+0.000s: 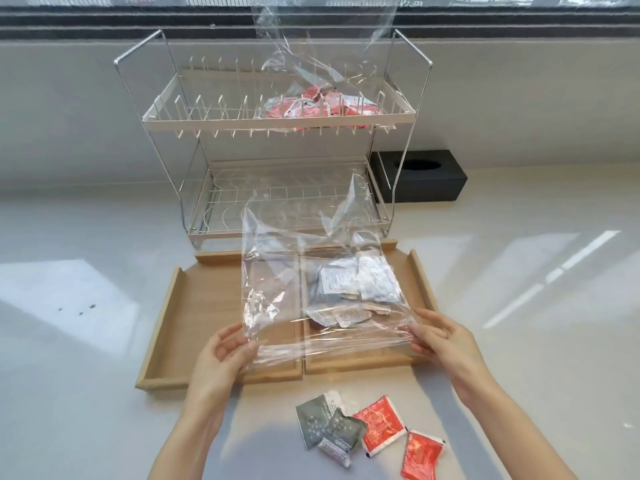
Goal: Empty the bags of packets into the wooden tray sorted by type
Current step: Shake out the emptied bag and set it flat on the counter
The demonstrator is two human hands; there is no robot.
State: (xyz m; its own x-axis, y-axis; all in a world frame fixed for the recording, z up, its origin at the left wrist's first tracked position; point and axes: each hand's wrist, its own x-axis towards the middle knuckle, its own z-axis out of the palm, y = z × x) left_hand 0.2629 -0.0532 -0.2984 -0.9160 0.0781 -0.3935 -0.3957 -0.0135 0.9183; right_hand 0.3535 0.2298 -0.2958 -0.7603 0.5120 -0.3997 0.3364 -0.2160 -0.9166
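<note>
I hold the clear bag [311,282] over the wooden tray [207,296], which lies mid-worktop before the wire rack [273,133]. My left hand [221,355] and right hand [440,337] each pinch a near corner of the film, palms facing inward, forearms reaching forward. Grey packets [349,282] sit inside over the right compartment. Advice: lift the near edge evenly, so the contents slide out into one compartment only. Loose packets [367,434] lie near the worktop's front edge.

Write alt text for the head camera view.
Both hands, left hand and right hand, hold a clear bag of grey packets over the wooden tray. Another bag of red packets sits on a wire rack behind.
</note>
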